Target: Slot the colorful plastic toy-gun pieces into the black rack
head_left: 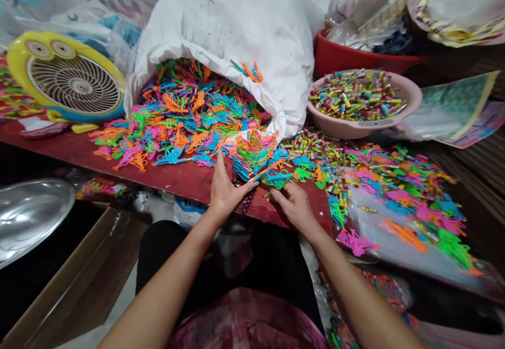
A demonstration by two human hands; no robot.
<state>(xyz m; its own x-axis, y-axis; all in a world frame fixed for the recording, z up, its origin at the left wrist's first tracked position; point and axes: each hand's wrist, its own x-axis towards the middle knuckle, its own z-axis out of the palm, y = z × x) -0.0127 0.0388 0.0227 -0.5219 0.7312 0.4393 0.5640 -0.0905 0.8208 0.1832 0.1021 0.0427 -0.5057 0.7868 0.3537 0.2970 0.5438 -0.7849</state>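
Note:
My left hand [225, 188] is at the front of the red tabletop, fingers up and thumb stretched out to the right. It rests against a bunch of colourful plastic toy pieces [254, 154], which lie partly stacked in green, orange, pink and blue. My right hand [295, 206] is low over the table's front edge, its thumb and fingers apart, close to a green plastic piece [278, 179]. Nothing shows in its grasp, though the fingertips are partly hidden. Behind both hands, a large heap of similar pieces [197, 109] spills from a white sack [236, 17].
A yellow fan [81, 83] stands left on the red table [173, 176]. At right, a pink basin [363, 122] holds small wrapped pieces, before a red basin [327, 51]. More plastic pieces lie on a clear sheet [366, 222]. A metal bowl [31, 217] sits lower left.

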